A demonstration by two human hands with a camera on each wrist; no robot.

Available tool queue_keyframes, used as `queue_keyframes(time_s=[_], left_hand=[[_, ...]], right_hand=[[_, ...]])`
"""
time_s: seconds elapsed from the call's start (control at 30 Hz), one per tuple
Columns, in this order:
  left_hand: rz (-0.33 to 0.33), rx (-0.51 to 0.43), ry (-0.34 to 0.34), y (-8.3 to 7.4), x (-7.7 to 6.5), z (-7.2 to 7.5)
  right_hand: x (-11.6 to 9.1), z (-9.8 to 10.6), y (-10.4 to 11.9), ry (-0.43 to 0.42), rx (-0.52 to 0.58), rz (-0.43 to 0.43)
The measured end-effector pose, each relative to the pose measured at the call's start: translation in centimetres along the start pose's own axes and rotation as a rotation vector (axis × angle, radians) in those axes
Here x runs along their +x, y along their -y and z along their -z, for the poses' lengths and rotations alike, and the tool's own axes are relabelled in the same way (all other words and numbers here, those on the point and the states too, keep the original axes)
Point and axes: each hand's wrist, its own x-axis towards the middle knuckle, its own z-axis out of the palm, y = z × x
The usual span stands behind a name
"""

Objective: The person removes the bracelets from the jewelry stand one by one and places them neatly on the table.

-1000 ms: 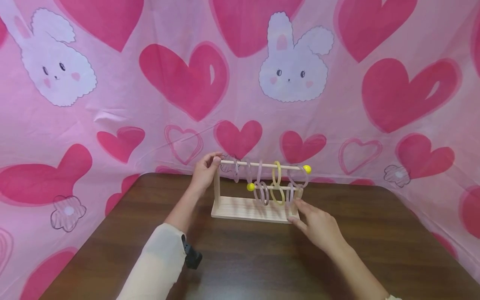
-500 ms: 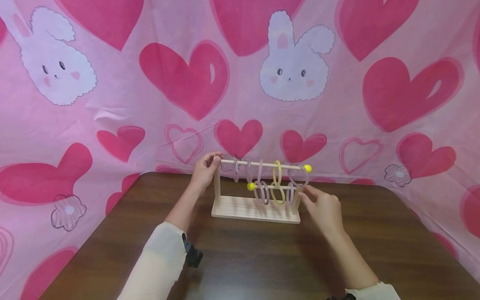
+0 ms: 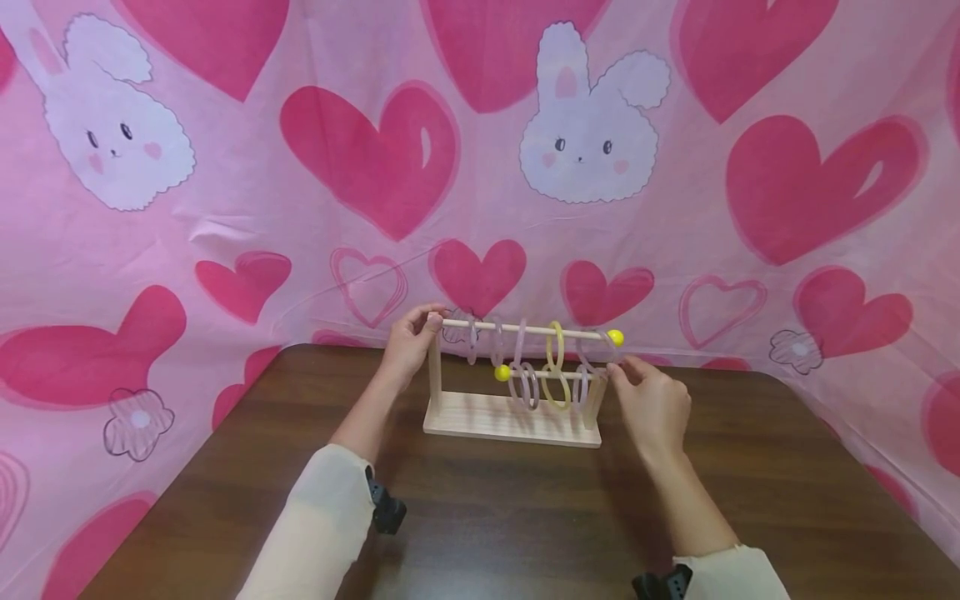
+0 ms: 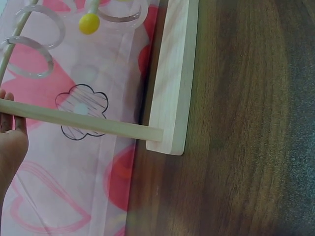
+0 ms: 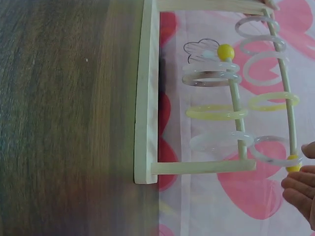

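A pale wooden bangle stand (image 3: 480, 417) has two rods, each tipped with a yellow ball. My left hand (image 3: 411, 343) grips the top of its left post, thumb in front; in the left wrist view fingers (image 4: 7, 120) show behind the post. Several pale lilac bangles and a yellow bangle (image 3: 554, 346) hang on the upper rod; more hang below, another yellow bangle (image 5: 216, 113) among them. My right hand (image 3: 651, 404) is at the clear lilac bangle (image 5: 268, 156) by the upper ball, thumb and fingers beside its outer edge; I cannot tell whether they pinch it.
The dark wooden table (image 3: 480, 533) carries the stand towards its back edge. Behind it hangs a pink cloth (image 3: 480, 167) printed with hearts and rabbits. Black wrist cameras sit at both cream sleeves (image 3: 315, 508).
My right hand has risen from the stand's right foot, past the top of the right post, to the lilac bangle by the upper ball. My left hand has stayed on the left post.
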Motion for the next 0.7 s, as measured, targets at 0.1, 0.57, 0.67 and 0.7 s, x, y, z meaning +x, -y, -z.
queue_keyframes(time_s=[0.1, 0.57, 0.67, 0.7], left_hand=[[-0.010, -0.005, -0.001, 0.0, 0.0, 0.0], [-0.012, -0.028, -0.005, 0.1, 0.0, 0.1], [-0.012, -0.034, -0.012, 0.2, 0.0, 0.0], [-0.012, -0.035, -0.013, 0.2, 0.0, 0.0]], right_hand=[[0.1, -0.4, -0.2, -0.004, -0.002, -0.003], [0.0, -2.2, -0.5, -0.040, 0.107, -0.063], [0.0, -2.3, -0.4, -0.058, 0.133, -0.070], [0.0, -2.4, -0.4, -0.064, 0.139, -0.073]])
